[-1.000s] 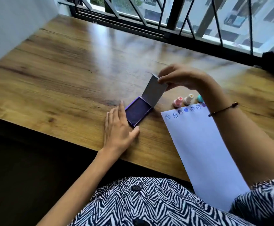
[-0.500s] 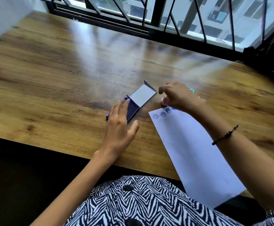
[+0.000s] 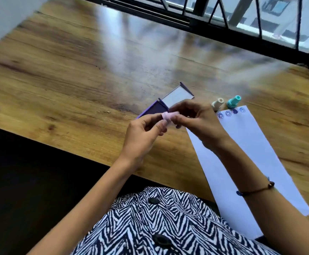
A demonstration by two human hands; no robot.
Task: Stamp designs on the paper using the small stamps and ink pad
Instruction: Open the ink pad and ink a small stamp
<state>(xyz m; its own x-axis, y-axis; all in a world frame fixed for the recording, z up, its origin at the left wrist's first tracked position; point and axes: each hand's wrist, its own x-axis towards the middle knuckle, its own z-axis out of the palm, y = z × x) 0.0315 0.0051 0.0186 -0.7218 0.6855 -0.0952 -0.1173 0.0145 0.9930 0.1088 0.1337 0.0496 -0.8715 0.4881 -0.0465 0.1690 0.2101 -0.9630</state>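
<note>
A small pink stamp (image 3: 169, 115) is pinched between my left hand (image 3: 145, 131) and my right hand (image 3: 196, 119), held just above the table in front of the ink pad. The purple ink pad (image 3: 156, 108) lies with its lid (image 3: 177, 95) folded flat back; my hands hide part of it. A white paper strip (image 3: 260, 162) runs from the pad toward my lap, with several blue stamped faces along its far end. A cream stamp (image 3: 217, 103) and a teal stamp (image 3: 233, 101) stand at that far end.
The wooden table (image 3: 76, 80) stretches wide to the left and back. A black window grille (image 3: 223, 24) runs along its far edge. The near table edge drops to a dark floor at the left.
My right hand let go of the lid, which now lies flat, and picked up the pink stamp. My left hand lifted off the table and joined it on the stamp.
</note>
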